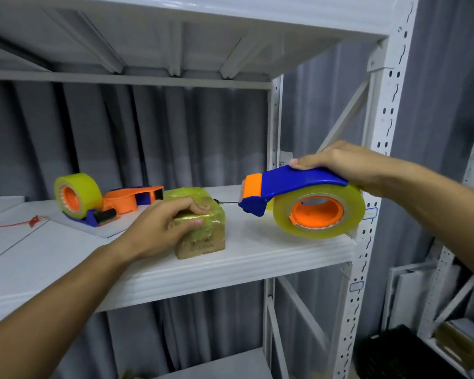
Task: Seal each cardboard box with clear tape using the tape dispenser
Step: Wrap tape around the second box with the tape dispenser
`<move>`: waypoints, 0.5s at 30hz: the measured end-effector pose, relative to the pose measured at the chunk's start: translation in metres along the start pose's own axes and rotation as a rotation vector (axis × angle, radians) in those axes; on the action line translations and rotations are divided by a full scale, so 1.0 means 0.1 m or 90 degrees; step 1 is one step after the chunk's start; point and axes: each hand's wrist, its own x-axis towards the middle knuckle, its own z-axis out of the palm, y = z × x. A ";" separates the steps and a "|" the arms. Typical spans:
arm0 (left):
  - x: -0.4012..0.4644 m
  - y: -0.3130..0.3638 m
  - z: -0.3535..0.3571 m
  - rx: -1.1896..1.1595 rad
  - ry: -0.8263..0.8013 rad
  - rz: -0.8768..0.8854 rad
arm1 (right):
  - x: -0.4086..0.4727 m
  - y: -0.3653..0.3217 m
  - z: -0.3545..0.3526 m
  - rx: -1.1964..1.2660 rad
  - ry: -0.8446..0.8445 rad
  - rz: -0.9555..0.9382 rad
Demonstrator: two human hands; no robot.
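Note:
A small cardboard box (pixel 203 239), wrapped in yellowish clear tape, sits on the white shelf (pixel 257 258). My left hand (pixel 162 228) rests on the box's top left, fingers curled over its edge. My right hand (pixel 345 165) grips the blue handle of a blue and orange tape dispenser (pixel 293 187) with a large clear tape roll (pixel 318 212). It hovers just right of the box, its orange nose pointing at it. The two are apart.
A second tape dispenser (pixel 107 203), orange and blue with its own roll, lies on a thin white board behind and left of the box. A red string (pixel 30 221) lies at the far left. White shelf uprights (pixel 378 160) stand right of the dispenser.

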 end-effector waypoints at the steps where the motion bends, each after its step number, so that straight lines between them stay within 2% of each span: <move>1: -0.01 0.00 -0.03 -0.009 -0.004 -0.002 | 0.02 0.00 0.03 0.009 -0.002 -0.006; 8: 0.00 0.06 -0.05 -0.074 0.010 -0.068 | 0.13 -0.09 0.23 0.035 -0.037 -0.051; 15: 0.00 0.10 -0.14 -0.057 0.005 -0.075 | 0.22 -0.13 0.36 0.035 -0.042 -0.076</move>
